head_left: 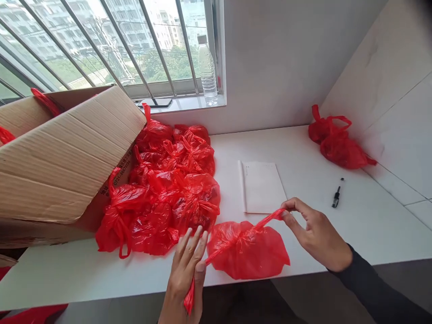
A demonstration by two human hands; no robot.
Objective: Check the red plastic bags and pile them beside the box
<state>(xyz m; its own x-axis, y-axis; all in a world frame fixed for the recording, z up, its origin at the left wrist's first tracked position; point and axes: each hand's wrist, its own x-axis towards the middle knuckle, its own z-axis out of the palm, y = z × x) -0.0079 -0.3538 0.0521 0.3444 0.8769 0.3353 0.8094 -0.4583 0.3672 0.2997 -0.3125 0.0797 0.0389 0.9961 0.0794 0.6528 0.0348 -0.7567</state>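
Note:
A red plastic bag (pixel 249 252) lies at the front edge of the white table, its neck gathered and its two handles pulled out to opposite sides. Between thumb and fingertips, my right hand (pixel 315 231) pinches the end of one handle. The other handle runs under the thumb of my left hand (pixel 187 272), its end hanging out below; the fingers of that hand are stretched out together. What the bag contains cannot be made out through the plastic. Just beyond my left hand sits a pile of tied red bags (pixel 168 189).
A large cardboard box (pixel 74 148) stands tilted at the left. Behind the bag lies a notebook (pixel 263 186), with a black pen (pixel 336 198) farther right. More red bags (pixel 337 139) rest against the right wall. A water bottle (pixel 207 72) and a phone (pixel 157 103) are on the windowsill.

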